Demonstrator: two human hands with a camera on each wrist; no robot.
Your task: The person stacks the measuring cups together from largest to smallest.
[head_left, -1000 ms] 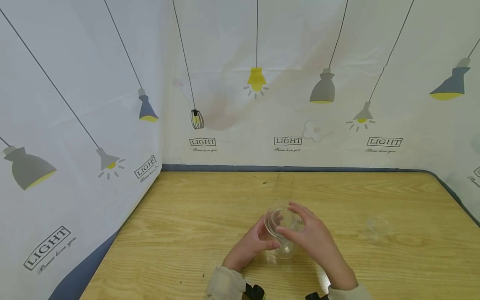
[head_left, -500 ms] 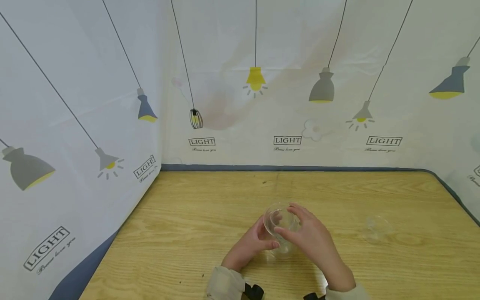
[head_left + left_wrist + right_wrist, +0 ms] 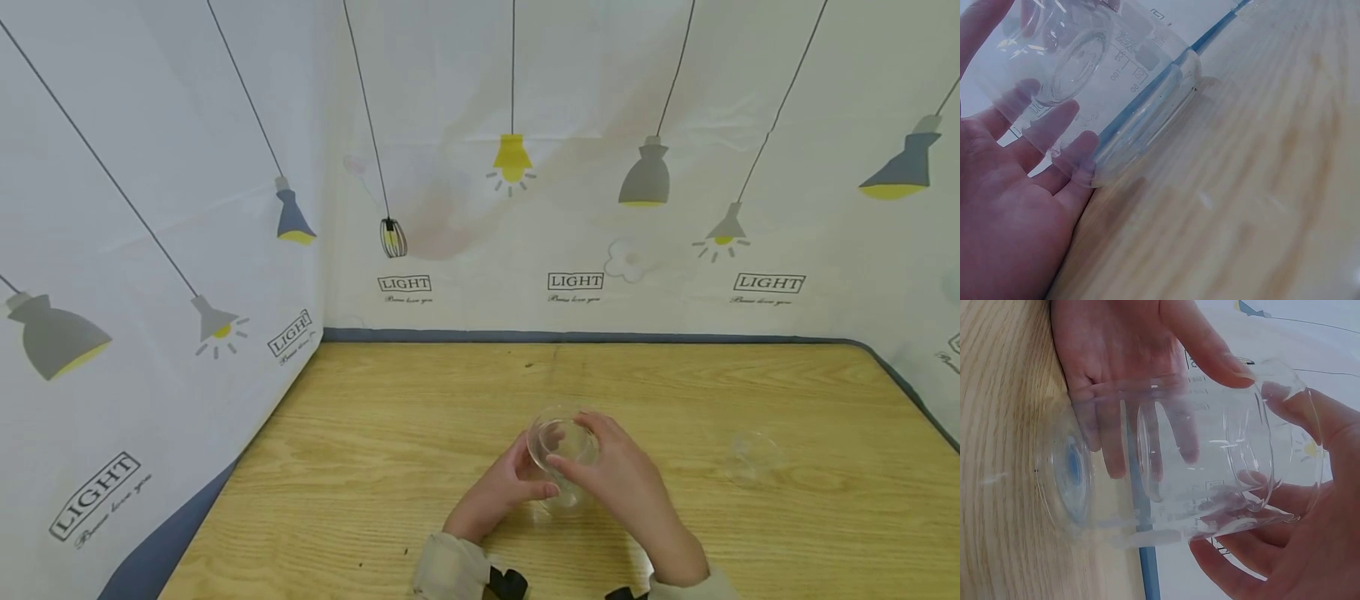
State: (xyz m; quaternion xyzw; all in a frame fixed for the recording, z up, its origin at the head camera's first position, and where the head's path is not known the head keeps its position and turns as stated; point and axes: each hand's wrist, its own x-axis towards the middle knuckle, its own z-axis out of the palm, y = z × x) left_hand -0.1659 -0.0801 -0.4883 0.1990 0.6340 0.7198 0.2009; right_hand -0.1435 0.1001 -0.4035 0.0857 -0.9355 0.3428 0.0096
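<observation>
A clear glass beaker (image 3: 1110, 519) with printed graduation marks stands upright on the wooden table. Nested inside it is a smaller clear beaker (image 3: 1210, 440), its round base (image 3: 1075, 72) showing through the outer wall well above the larger one's bottom. My left hand (image 3: 506, 483) holds the outer beaker from the left, fingers curved around its far side and thumb in front. From the right, my right hand (image 3: 618, 467) grips the upper part of the inner beaker between thumb and fingers. Through the glass, left-hand fingers (image 3: 1113, 450) are visible.
Another clear, round glass piece (image 3: 752, 458) rests on the table to the right. The wooden table (image 3: 360, 467) is bordered at the back and left by a white curtain (image 3: 480, 233) printed with lamps and blue edging.
My right hand has shifted slightly left and down, and the inner beaker sits a little lower within the outer one. My left hand has stayed in place.
</observation>
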